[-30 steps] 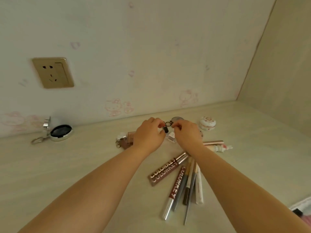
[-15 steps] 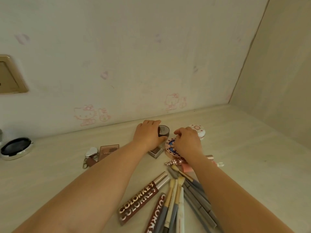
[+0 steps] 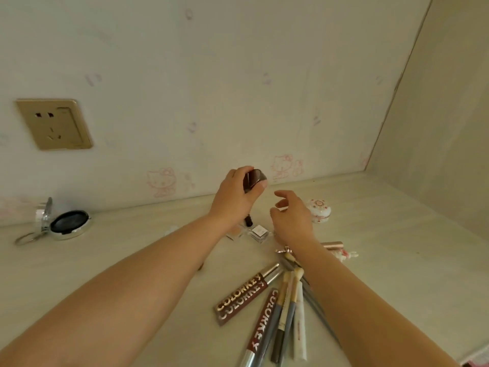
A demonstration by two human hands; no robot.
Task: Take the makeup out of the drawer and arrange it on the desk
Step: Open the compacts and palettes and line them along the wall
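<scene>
My left hand [image 3: 234, 200] grips a small dark round compact [image 3: 253, 179] and holds it above the desk near the back wall. My right hand [image 3: 292, 218] hovers beside it with fingers loosely curled and nothing in them. Under my hands lie a small square clear pot [image 3: 258, 232] and a little dark bottle [image 3: 248, 221]. A white round case with red flowers [image 3: 319, 210] sits to the right. Brown Colorkey tubes [image 3: 244, 296] and several pencils and brushes [image 3: 287, 313] fan out at the front. A pink tube [image 3: 334, 245] lies behind my right wrist.
An open silver compact with a dark pad [image 3: 66, 225] and a ring sits at the left by the wall. A gold wall socket [image 3: 54, 123] is above it. The desk [image 3: 397, 260] meets a side panel at the right.
My left hand has lifted the dark round compact off the desk. My right hand has let go of the pink patterned item and opened. The view has swung left and up.
</scene>
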